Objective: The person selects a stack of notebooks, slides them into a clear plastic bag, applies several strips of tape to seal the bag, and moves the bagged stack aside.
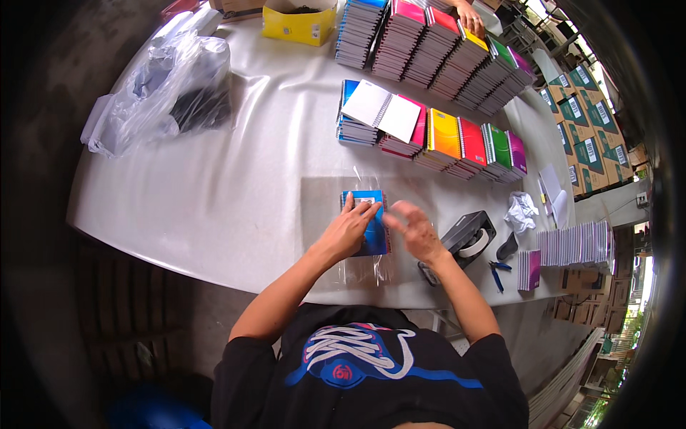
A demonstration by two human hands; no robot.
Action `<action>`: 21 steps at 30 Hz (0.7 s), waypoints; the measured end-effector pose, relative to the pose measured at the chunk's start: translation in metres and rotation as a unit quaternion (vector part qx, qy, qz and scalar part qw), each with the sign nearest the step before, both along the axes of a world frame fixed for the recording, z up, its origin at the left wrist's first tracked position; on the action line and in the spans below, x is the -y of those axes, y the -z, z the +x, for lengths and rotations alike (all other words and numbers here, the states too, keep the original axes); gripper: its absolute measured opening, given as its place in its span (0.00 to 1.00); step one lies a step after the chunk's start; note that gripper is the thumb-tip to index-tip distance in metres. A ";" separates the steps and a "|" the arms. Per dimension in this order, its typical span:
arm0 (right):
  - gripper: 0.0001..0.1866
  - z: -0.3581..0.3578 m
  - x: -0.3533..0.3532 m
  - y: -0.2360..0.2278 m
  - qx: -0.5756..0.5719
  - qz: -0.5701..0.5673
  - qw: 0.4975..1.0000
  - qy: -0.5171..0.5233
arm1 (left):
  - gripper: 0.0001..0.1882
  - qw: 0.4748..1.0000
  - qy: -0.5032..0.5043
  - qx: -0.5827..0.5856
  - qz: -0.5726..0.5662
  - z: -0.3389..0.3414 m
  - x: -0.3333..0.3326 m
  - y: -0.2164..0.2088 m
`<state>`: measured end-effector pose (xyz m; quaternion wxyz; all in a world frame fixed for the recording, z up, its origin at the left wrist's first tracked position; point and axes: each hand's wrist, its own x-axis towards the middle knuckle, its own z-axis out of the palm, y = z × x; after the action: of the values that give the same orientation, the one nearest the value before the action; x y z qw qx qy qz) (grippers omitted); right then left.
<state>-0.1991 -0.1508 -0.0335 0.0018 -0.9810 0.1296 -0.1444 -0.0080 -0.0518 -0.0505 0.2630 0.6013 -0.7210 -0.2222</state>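
A blue spiral notebook lies on a clear plastic sheet or bag on the table in front of me. Red edging shows along its right side, and a small pale label sits near its top. My left hand rests on the cover with its fingers stretched out flat. Just right of the notebook hovers my right hand, slightly blurred, its fingers apart and apparently holding nothing. Beyond that hand stands a black tape dispenser with a roll of tape in it.
Spiral notebooks in several colours stand in stacked rows, an open one on top. Blue-handled pliers and crumpled paper lie at right. Plastic bags and a yellow box sit far left. Another person's hand touches the back stacks.
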 end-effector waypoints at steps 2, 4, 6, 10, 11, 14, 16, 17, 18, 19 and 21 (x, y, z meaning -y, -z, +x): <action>0.20 0.007 0.000 0.009 0.007 0.078 0.981 -0.178 | 0.44 1.000 0.005 0.004 -0.002 0.000 0.000 0.000; 0.19 0.013 0.007 0.006 0.028 0.228 0.966 -0.115 | 0.44 1.000 0.002 0.013 0.000 0.000 0.000 -0.002; 0.21 0.019 0.016 -0.005 0.041 0.455 0.890 -0.011 | 0.44 1.000 -0.004 0.019 0.017 -0.001 0.000 -0.006; 0.23 0.024 0.037 -0.017 -0.045 0.390 0.915 -0.090 | 0.46 0.999 -0.017 -0.003 0.034 -0.002 -0.003 -0.009; 0.23 0.027 0.039 -0.023 -0.070 0.411 0.905 -0.084 | 0.47 0.996 -0.050 -0.023 0.065 -0.003 -0.006 -0.013; 0.25 0.037 0.041 -0.035 -0.139 0.404 0.899 -0.101 | 0.49 0.986 -0.131 -0.060 0.088 -0.001 -0.016 -0.021; 0.28 0.045 0.043 -0.036 -0.179 0.309 0.919 -0.165 | 0.51 0.984 -0.172 -0.049 0.016 0.007 -0.025 -0.010; 0.27 0.051 0.045 -0.039 -0.208 0.293 0.914 -0.190 | 0.49 0.979 -0.191 -0.065 0.038 0.008 -0.027 -0.006; 0.25 0.054 0.045 -0.042 -0.223 0.278 0.915 -0.188 | 0.47 0.973 -0.210 -0.081 0.060 0.008 -0.028 -0.003; 0.23 0.057 0.046 -0.044 -0.237 0.263 0.916 -0.186 | 0.46 0.965 -0.228 -0.097 0.082 0.009 -0.029 -0.002; 0.17 0.062 0.049 -0.047 -0.243 0.256 0.917 -0.187 | 0.41 0.975 -0.189 -0.017 0.114 0.012 -0.030 -0.003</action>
<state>-0.1374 -0.1998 0.0135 0.2481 -0.9582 -0.0272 0.1397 0.0035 -0.0223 -0.0472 0.2418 0.7491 -0.5596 -0.2592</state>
